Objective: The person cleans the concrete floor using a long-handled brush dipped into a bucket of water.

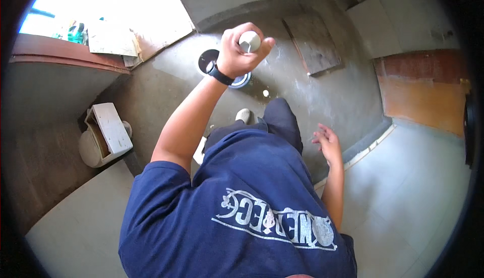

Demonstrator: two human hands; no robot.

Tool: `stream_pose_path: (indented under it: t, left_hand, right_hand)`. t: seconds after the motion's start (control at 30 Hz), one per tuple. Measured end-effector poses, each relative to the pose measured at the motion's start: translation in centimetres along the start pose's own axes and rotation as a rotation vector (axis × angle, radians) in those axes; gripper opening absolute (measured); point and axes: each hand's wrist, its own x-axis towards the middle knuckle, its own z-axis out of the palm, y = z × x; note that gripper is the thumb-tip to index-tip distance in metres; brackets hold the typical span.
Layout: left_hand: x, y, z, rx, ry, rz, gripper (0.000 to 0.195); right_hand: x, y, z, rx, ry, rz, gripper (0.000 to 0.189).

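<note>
My left hand (244, 47), with a dark band on its wrist, is raised in front of me and closed around a pale handle (249, 41). I see the handle end-on, its rounded tip poking out between thumb and fingers; whatever continues below is hidden by the hand. Beneath the hand and wrist stands a round bucket (209, 59) with a dark inside, partly covered by my forearm. Its blue-edged rim (241, 81) shows beside the wrist. My right hand (327, 142) hangs at my right side, fingers apart, holding nothing.
Wet patches mark the concrete floor (332, 104). A flat board (314, 43) lies ahead to the right. A small white piece (266, 93) sits near my feet. Left, a white fixture (113, 126), possibly a toilet, stands by the wall. A wooden panel (419, 92) borders the right.
</note>
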Motion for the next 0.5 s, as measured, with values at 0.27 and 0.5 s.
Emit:
stream_pose_path:
  t: [0.27, 0.5]
  left_hand:
    - [-2.9, -6.4, 0.2, 0.187, 0.3, -0.118, 0.021]
    - [-6.8, -18.4, -3.3, 0.119, 0.4, -0.558, 0.02]
  right_hand:
    - [-2.1, 2.4, -1.8, -0.027, 0.087, -0.051, 0.038]
    - [-4.9, 9.9, -4.8, 0.037, 0.106, 0.071, 0.038]
